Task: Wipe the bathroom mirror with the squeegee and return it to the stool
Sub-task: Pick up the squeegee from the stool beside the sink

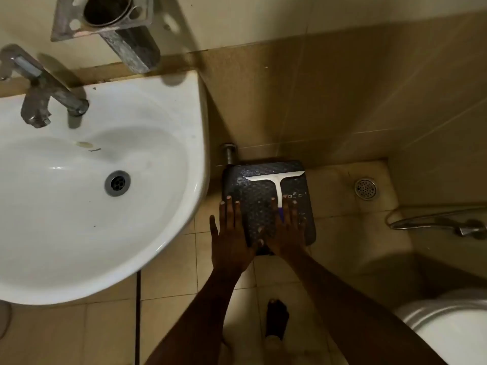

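A white T-shaped squeegee (276, 181) with a purple handle end lies flat on a dark woven stool (253, 180) standing on the floor against the wall, right of the sink. My left hand (232, 233) hovers over the stool's left front part, fingers spread, holding nothing. My right hand (287, 227) is spread over the stool's front right, covering the lower end of the squeegee handle without gripping it. The mirror is out of view.
A white washbasin (163, 106) with a metal tap (50, 93) fills the left. A cup holder (105, 17) is mounted on the wall above. A floor drain (365, 189), a hand sprayer (448, 223) and a toilet (453, 327) are on the right. My foot (276, 320) is on the tiles.
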